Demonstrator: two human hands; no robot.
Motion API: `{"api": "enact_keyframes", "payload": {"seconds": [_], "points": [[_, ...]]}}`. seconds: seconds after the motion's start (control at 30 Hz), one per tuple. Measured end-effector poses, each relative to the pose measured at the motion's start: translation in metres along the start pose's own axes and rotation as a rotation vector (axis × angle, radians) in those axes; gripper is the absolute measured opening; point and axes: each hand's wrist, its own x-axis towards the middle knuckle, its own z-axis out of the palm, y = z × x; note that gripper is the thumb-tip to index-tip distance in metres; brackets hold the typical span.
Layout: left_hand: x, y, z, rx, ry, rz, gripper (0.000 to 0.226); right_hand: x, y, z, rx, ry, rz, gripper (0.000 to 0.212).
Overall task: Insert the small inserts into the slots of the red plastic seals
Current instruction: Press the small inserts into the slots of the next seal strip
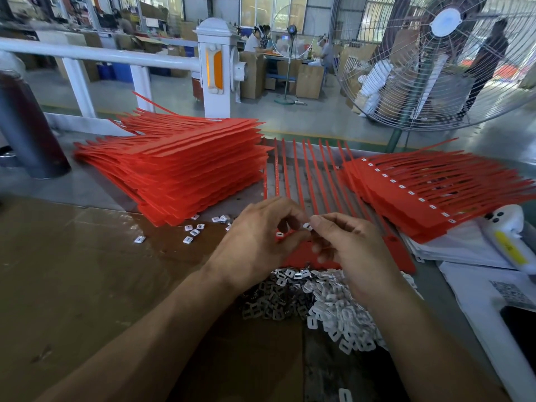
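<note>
a tall stack of red seals is sitting at the left, with loose inserts scattered at its foot. the left hand is curling its fingers over the strip of red seals lying in front of the person, seemingly holding one small white piece, though that grip is partly hidden. the right hand is pinching a white insert between thumb and forefinger just above the strip. judging from here, the insert could be slipping or going in tilted if the pinch is loosening, since the slot itself is hidden under the fingers. the heap of inserts is lying just below both wrists, likely to be getting scattered by a careless forearm. further right, a finished stack of seals with white inserts showing is resting on papers, beside a white handheld device, crowding that side.
</note>
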Motion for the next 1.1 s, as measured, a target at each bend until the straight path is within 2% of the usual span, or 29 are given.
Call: {"api": "enact_keyframes", "payload": {"seconds": [0.2, 0.3, 0.43, 0.53, 0.8, 1.1], "points": [[0.0005, 0.0016, 0.0000, -0.069, 0.062, -0.059, 0.006, -0.0038, -0.0051, 0.0014, 0.007, -0.025, -0.037, 0.025], [0.0002, 0.0012, 0.0005, -0.222, 0.073, -0.166, 0.010, -0.0060, -0.0077, 0.0027, 0.011, -0.035, -0.067, 0.024], [0.0013, 0.0005, 0.0015, -0.495, 0.059, -0.326, 0.017, -0.0061, -0.0063, 0.0025, -0.021, 0.015, -0.153, 0.013], [0.0015, -0.0004, 0.0027, -0.595, 0.035, -0.399, 0.021, -0.0056, -0.0050, 0.0047, -0.044, 0.013, -0.203, 0.016], [0.0042, 0.0020, 0.0020, -0.703, 0.046, -0.457, 0.024, -0.0068, -0.0068, 0.0080, -0.100, 0.005, -0.329, 0.025], [0.0049, 0.0043, 0.0018, -0.731, 0.029, -0.445, 0.023, -0.0069, -0.0076, 0.0085, -0.106, 0.030, -0.369, 0.031]]}}
